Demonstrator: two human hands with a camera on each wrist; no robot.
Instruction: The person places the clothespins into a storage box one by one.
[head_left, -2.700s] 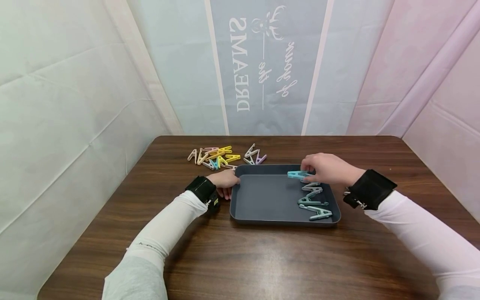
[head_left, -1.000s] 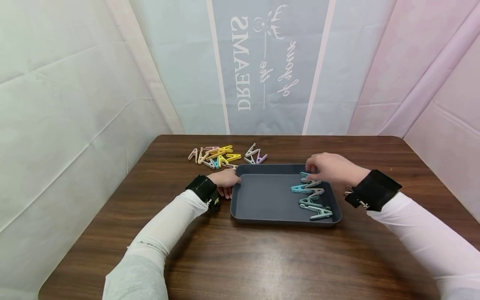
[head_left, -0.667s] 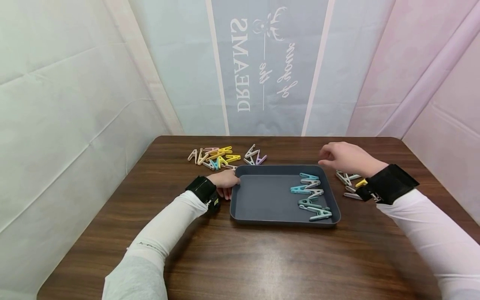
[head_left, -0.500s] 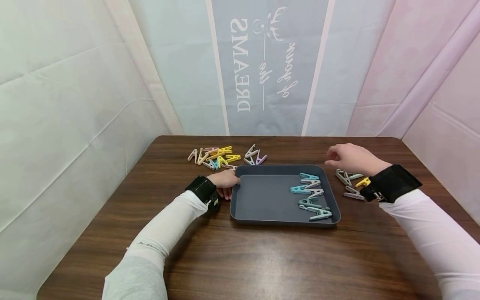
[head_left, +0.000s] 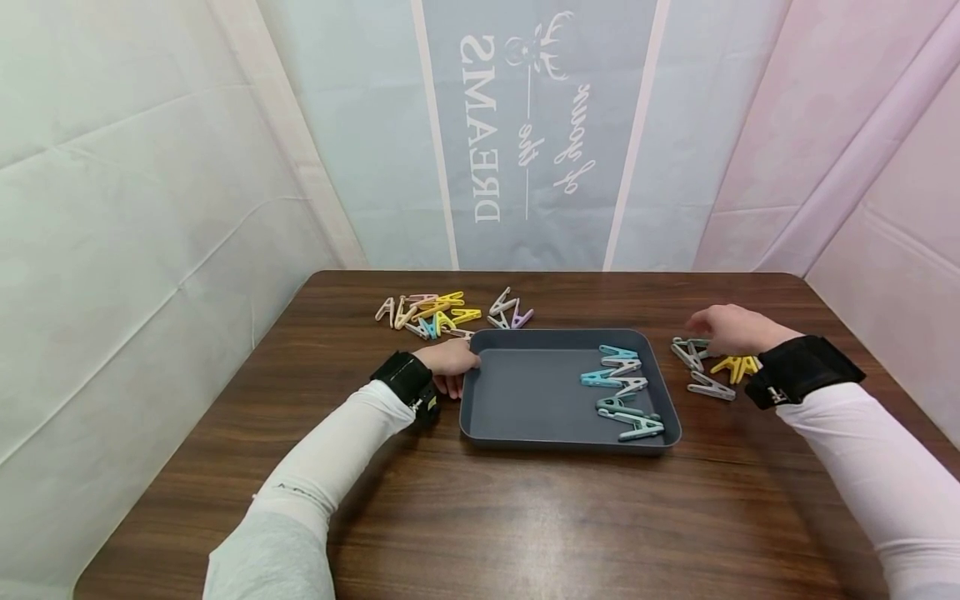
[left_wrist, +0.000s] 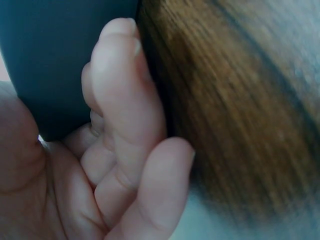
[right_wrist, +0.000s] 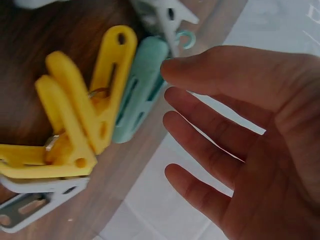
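Note:
My left hand (head_left: 450, 362) grips the left wall of a dark grey tray (head_left: 525, 400); its thumb lies over the rim and its fingers (left_wrist: 127, 100) are against the outside. Blue, grey and green clothespins (head_left: 641, 427) lie in a rough column along the tray's right side. Over a small pile right of the tray hovers my right hand (head_left: 738, 329), holding nothing, its fingers apart. In the right wrist view its fingertips are near a mint-green clothespin (right_wrist: 142, 87), with yellow clothespins (right_wrist: 75, 95) beside that. A grey clothespin (head_left: 711, 387) lies at the pile's near side.
Behind the tray's left corner is a heap of yellow, pink, blue and cream clothespins (head_left: 431, 312). White and purple clothespins (head_left: 520, 315) lie just behind the tray. Everything stands on a brown wooden table (head_left: 480, 517), with cloth hangings behind and at the sides.
My right hand released a blue clothespin among those in the tray, then moved right out of the tray to the right-hand pile. The left hand and tray have stayed put.

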